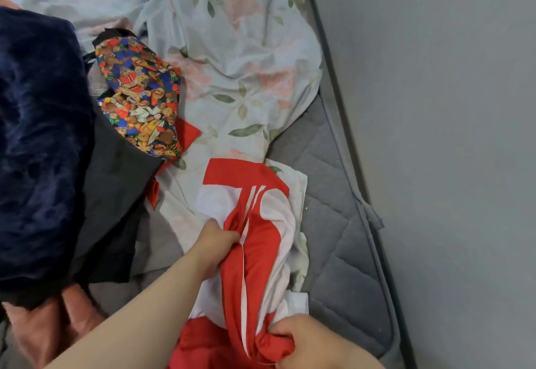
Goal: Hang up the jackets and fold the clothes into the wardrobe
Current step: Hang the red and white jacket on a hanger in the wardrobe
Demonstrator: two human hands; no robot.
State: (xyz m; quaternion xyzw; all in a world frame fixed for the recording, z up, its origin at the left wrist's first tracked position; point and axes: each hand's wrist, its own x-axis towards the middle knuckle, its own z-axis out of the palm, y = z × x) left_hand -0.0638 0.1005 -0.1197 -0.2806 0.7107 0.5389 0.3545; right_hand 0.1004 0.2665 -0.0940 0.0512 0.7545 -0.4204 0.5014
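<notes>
A red and white jacket (255, 252) lies bunched on the bed, stretching from the middle down to the bottom edge. My left hand (216, 245) grips a fold of it near its middle. My right hand (307, 342) is closed on its red fabric at the bottom. To the left lies a pile of clothes: a dark navy fuzzy garment (37, 142), a black garment (116, 194) and a piece with a colourful teddy-bear print (142, 98). A pink garment (49, 331) shows at the lower left under the pile.
A floral duvet (232, 49) is crumpled over the upper half of the bed. The grey quilted mattress (336, 223) is bare on the right side. A grey wall (449, 136) runs along the bed's right edge.
</notes>
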